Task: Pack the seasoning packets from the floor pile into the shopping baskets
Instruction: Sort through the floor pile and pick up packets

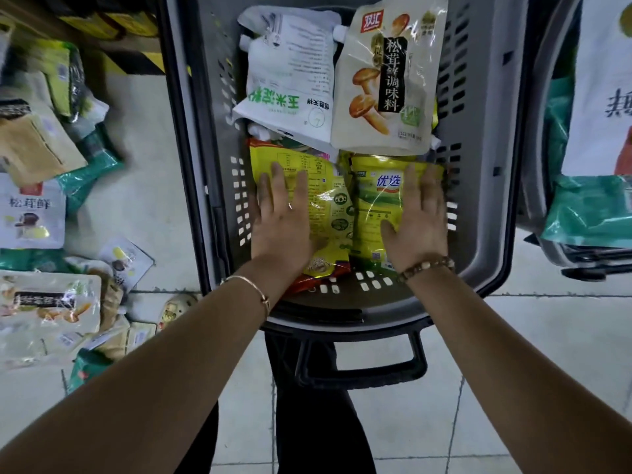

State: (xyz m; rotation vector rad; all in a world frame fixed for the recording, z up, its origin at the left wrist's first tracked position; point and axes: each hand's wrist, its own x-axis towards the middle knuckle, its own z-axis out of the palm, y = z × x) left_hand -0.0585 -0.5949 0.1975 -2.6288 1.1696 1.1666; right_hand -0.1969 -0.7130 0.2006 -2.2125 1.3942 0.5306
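Observation:
A grey shopping basket (478, 186) stands on the floor in front of me. Inside it, at the near end, two yellow seasoning packets lie side by side. My left hand (284, 217) rests flat, fingers spread, on the left yellow packet (328, 196). My right hand (417, 217) lies flat on the right yellow packet (376, 200). Further in lie a white starch pouch (290, 73) and a beige mushroom seasoning pouch (386, 73). The floor pile of packets (44, 206) spreads along the left edge.
A second basket (554, 213) at the right edge holds teal and white packets (591, 206). The near basket's black handle (369, 367) hangs toward me. Pale floor tiles (513, 354) show around the baskets. My dark trouser legs are below the handle.

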